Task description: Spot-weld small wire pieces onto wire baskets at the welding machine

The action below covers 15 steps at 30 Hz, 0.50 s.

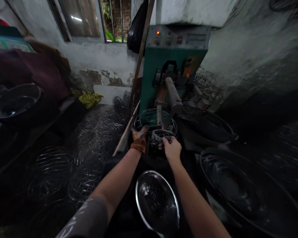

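A round wire rack (146, 114) of thin parallel metal rods is held at the welding machine's lower electrode (159, 115). My left hand (139, 135), in a worn orange-brown glove, is closed on the rack's near left edge, thumb on top. My bare right hand (172, 148) is pinched at the near right side, beside a small grey curved piece (161, 133); what exactly its fingertips hold is too dark to tell. Below my hands, between my forearms, sits a shiny metal bowl (138, 201) with small dark wire pieces (155, 195) in it.
The green machine (150, 76) stands ahead, a red lamp lit on its panel (178, 37). Its thick upper arm (173, 94) juts out above the rack. Heaps of wire racks (96, 129) lie left. Dark wide basins (238, 185) stand right. A wooden board (125, 132) edges the left side.
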Available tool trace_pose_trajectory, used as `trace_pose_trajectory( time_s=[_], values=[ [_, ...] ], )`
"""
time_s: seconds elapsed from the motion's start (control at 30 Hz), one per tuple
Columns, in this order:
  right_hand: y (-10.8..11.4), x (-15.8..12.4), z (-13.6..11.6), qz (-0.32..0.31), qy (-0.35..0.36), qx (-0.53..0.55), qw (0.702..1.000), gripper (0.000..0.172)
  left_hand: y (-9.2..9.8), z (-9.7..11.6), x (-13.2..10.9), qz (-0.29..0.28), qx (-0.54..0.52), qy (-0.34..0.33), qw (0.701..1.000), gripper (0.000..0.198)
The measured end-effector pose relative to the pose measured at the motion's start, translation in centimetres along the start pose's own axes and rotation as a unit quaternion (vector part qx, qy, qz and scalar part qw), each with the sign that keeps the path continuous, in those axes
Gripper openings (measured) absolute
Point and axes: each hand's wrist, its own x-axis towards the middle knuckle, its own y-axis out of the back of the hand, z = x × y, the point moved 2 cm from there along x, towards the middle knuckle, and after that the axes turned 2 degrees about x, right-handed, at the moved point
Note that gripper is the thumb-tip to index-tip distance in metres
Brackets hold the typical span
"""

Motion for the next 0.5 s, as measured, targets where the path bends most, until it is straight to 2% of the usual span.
trace_pose_trajectory(
  time_s=[0.3, 0.5],
  values=[
    [-0.5, 1.3, -1.5, 0.019, 0.006, -0.059, 0.998, 0.007, -0.9, -0.1, 1.2, 0.032, 0.015, 0.024, 0.999, 0.063],
    [-0.4, 2.2, -2.6, 0.030, 0.031, -0.147, 0.988, 0.007, -1.8, -0.7, 2.1, 0.020, -0.025, 0.009, 0.999, 0.071]
  ],
)
